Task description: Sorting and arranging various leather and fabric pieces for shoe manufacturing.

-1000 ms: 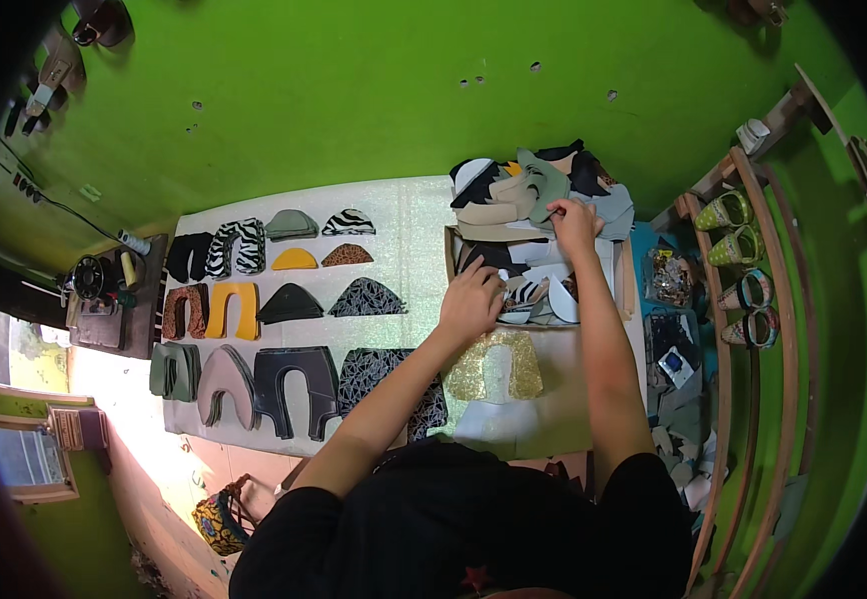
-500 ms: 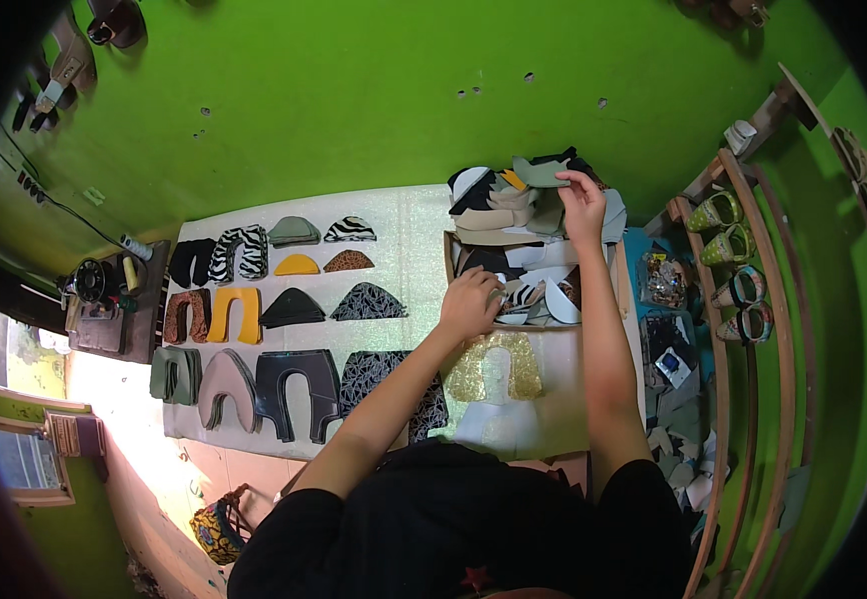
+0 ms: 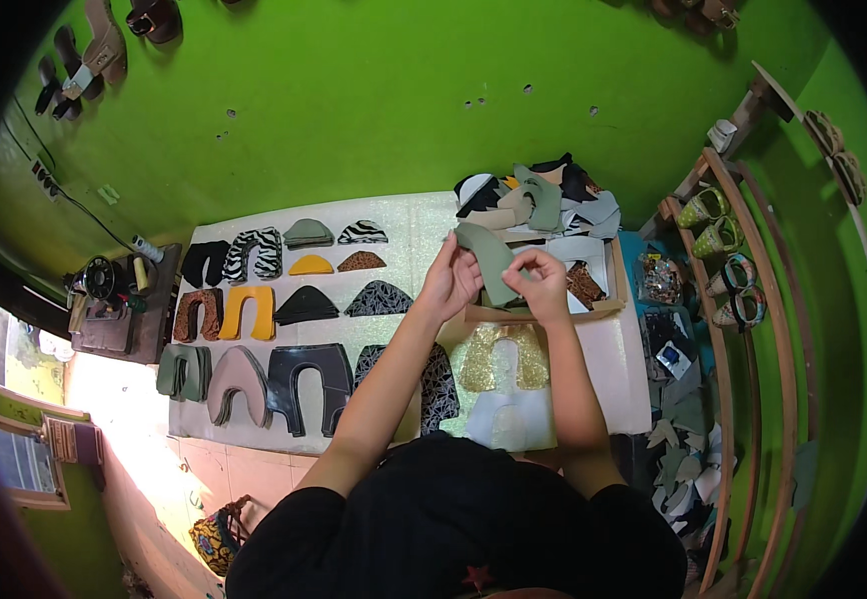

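My left hand (image 3: 447, 283) and my right hand (image 3: 541, 287) together hold a grey-green cut shoe piece (image 3: 490, 262) above the table, over the edge of a cardboard box (image 3: 615, 270). The box holds a heap of cut pieces (image 3: 543, 200) in black, white, grey and green. Just below my hands a gold glitter U-shaped piece (image 3: 501, 357) lies on a white piece (image 3: 509, 414).
A white table (image 3: 414, 225) carries rows of cut shoe uppers: a zebra-striped piece (image 3: 254, 254), an orange U-shaped piece (image 3: 247, 310), a dark piece (image 3: 310, 384). A sewing machine (image 3: 106, 290) stands at left. A wooden rack (image 3: 753, 329) with sandals rises at right. Green wall behind.
My right hand has come back from the heap in the box with the grey-green piece, and my left hand has lifted off the box to take hold of it too.
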`<action>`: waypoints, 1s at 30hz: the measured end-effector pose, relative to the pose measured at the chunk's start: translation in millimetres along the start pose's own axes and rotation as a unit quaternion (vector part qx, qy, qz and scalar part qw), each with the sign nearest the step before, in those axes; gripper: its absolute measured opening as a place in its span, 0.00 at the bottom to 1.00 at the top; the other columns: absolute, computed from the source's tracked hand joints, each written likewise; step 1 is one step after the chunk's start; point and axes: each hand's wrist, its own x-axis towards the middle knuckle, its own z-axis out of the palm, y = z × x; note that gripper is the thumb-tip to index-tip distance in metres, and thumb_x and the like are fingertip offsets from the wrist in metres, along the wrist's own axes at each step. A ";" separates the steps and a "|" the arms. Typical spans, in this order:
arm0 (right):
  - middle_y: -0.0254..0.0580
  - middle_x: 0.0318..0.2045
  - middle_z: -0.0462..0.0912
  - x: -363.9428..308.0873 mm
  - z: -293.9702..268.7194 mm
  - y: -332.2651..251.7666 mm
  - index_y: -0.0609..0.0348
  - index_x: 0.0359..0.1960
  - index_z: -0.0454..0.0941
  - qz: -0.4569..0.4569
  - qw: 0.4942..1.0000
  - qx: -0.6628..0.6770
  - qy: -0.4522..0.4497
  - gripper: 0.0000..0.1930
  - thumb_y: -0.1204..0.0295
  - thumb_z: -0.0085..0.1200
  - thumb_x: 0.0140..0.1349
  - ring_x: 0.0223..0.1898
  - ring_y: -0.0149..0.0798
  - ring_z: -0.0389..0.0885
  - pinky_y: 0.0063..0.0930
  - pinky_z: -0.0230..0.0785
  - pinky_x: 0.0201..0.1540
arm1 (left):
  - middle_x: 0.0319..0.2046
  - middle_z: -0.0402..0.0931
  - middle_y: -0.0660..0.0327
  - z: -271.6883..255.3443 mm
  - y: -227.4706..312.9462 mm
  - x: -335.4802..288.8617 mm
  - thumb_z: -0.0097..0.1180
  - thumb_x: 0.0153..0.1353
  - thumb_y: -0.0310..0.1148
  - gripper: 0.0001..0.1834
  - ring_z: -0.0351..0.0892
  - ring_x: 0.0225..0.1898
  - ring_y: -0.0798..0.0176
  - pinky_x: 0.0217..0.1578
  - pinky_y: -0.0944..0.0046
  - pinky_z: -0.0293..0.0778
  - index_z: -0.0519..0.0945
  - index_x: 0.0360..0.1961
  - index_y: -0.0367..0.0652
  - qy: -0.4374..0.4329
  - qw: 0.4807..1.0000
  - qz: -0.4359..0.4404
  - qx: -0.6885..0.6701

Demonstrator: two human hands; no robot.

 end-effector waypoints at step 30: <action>0.49 0.27 0.79 -19.0 103.5 -23.6 0.60 0.33 0.59 0.224 0.953 -0.089 -0.184 0.07 0.74 0.43 0.60 0.19 0.31 0.76 0.23 0.68 0.23 | 0.46 0.69 0.61 -51.0 77.1 -151.5 0.61 0.48 0.39 0.28 0.67 0.45 0.63 0.44 0.63 0.65 0.67 0.50 0.42 0.132 0.769 0.107 0.616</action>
